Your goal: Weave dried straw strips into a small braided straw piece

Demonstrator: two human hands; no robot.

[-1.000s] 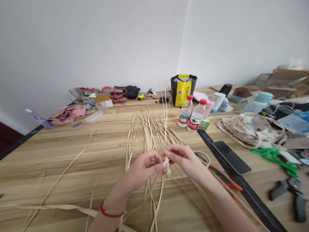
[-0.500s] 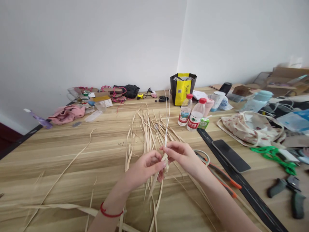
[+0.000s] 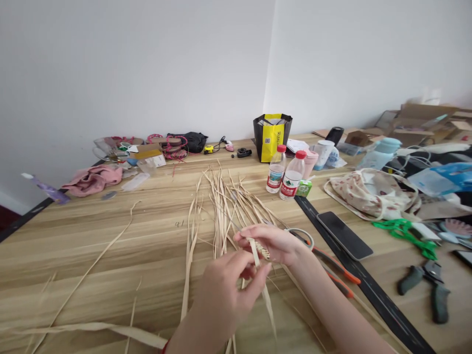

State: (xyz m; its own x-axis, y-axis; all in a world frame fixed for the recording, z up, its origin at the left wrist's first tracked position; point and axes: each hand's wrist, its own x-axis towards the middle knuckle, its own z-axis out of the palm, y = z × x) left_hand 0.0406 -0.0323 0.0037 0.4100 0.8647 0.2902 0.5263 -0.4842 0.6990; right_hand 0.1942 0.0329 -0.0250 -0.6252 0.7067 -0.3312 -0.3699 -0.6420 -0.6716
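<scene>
L hand, nearest, has thumb + fingers closed on the pale strip, tho contact's partly hidden. To work it well: pull w/ even tension, strip lying flat, no twist; don't yank, thin fiber prob. splits. A tail, prob. same strip's, trails toward the near edge & should stay free of snags.

R hand, just beyond & to the right, is clamped on the woven piece. Best hold that firm, close to where the strip meets it, so the rows don't loosen.

Piece sits btwn the hands, over the table: small, pale straw-colored, tight ridged rows, tilted; strip crosses its left side. Rest of it's hidden by fingers. Thin wire sticks out far-left of the fingers.

Farther: loose strips in a long messy bunch, same color. Far right, 2 red-capped bottles, then yellow/black bag nr the wall.
</scene>
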